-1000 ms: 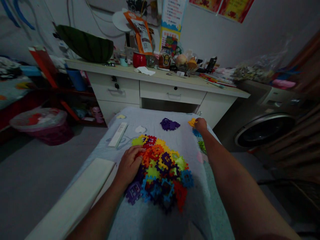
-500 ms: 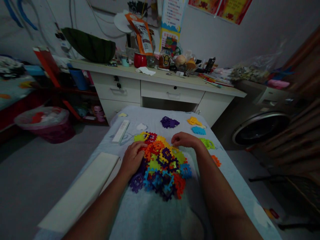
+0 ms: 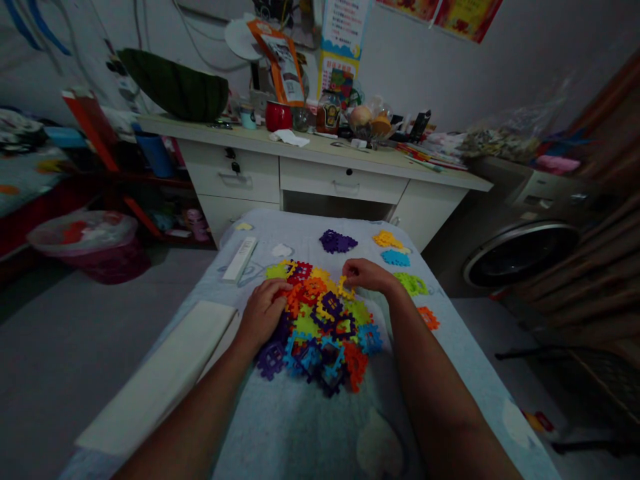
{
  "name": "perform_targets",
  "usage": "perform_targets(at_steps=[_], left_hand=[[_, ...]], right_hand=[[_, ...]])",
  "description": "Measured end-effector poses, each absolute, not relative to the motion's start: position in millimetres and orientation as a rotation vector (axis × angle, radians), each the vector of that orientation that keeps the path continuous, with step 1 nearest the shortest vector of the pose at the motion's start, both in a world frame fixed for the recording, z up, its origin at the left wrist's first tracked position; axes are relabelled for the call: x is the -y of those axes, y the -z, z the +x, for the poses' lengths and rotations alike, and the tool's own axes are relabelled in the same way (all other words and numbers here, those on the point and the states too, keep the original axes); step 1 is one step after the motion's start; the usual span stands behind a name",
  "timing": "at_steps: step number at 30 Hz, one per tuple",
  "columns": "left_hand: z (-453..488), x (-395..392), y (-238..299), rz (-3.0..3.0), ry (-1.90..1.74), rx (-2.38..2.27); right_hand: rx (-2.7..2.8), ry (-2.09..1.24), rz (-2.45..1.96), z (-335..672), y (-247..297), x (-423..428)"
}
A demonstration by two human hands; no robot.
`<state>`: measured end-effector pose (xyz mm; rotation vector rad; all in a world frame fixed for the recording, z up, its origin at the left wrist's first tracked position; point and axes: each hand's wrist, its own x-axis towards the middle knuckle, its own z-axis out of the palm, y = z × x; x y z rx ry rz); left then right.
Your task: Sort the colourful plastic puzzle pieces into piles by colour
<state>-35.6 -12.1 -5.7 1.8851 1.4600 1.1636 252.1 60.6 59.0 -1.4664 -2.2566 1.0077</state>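
Note:
A heap of coloured plastic puzzle pieces (image 3: 320, 327) lies on a pale blue cloth-covered table (image 3: 310, 420). My left hand (image 3: 263, 312) rests on the heap's left side, fingers curled over orange and purple pieces. My right hand (image 3: 367, 275) is at the heap's far right edge, its fingertips pinched on a yellow piece (image 3: 345, 290). Sorted small piles lie beyond: purple (image 3: 339, 241), yellow (image 3: 387, 239), blue (image 3: 395, 257), green (image 3: 413, 285) and orange (image 3: 429, 317).
A white flat box (image 3: 163, 370) and a narrow white box (image 3: 240, 259) lie on the table's left side. A cluttered desk (image 3: 310, 167) stands behind, a washing machine (image 3: 525, 247) to the right, a bagged pink bin (image 3: 87, 243) on the floor at left.
My right hand pulled back from the yellow pile at the far right to the heap and pinched a yellow piece. My left hand stayed on the heap.

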Motion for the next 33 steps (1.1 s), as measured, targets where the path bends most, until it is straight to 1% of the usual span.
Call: perform_targets(at_steps=[8,11,18,22,28,30,33], left_hand=[[-35.9,12.2,6.0,1.89,-1.163,-1.457],[-35.6,12.8,4.0,1.886,-1.155,-1.468],[-35.5,13.7,2.2,1.888,-1.142,-1.475],[-35.9,13.3,2.4,1.898,-1.139,-1.47],[-36.4,13.1,3.5,1.893,-1.147,-1.456],[-36.4,13.3,3.9,1.883,-1.152,-1.454],[-36.2,13.6,4.1,1.87,-1.153,-1.452]], right_hand=[[2.033,-0.556,-1.763,263.5,-43.4,-70.4],[2.006,-0.542,-1.831,268.9,-38.2,-71.7],[2.311,-0.609,-1.834,268.7,-42.1,-66.2],[2.339,-0.598,-1.825,266.8,-42.9,-65.3],[2.023,-0.624,-1.818,275.4,-33.7,-71.7],[1.891,-0.53,-1.842,283.5,-33.2,-80.4],[1.714,-0.306,-1.943,302.4,-37.3,-102.5]])
